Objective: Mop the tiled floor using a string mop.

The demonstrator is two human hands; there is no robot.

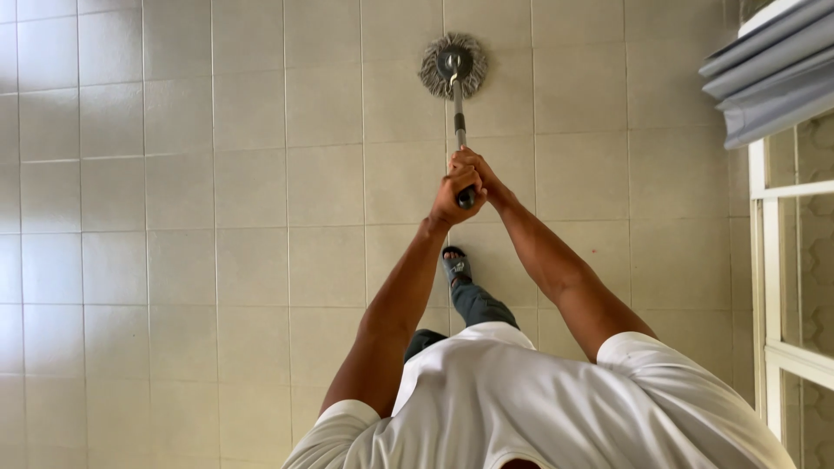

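A round grey string mop head rests on the pale tiled floor ahead of me, on a thin metal handle that runs back toward me. My left hand grips the dark end of the handle from the left. My right hand wraps the same handle just above it. Both arms are stretched out over my white shirt. One foot in a dark sandal steps forward under my arms.
A white-framed glass door or window with patterned panes stands along the right edge. Grey folded curtain fabric hangs at the upper right. Tiled floor spreads to the left and ahead.
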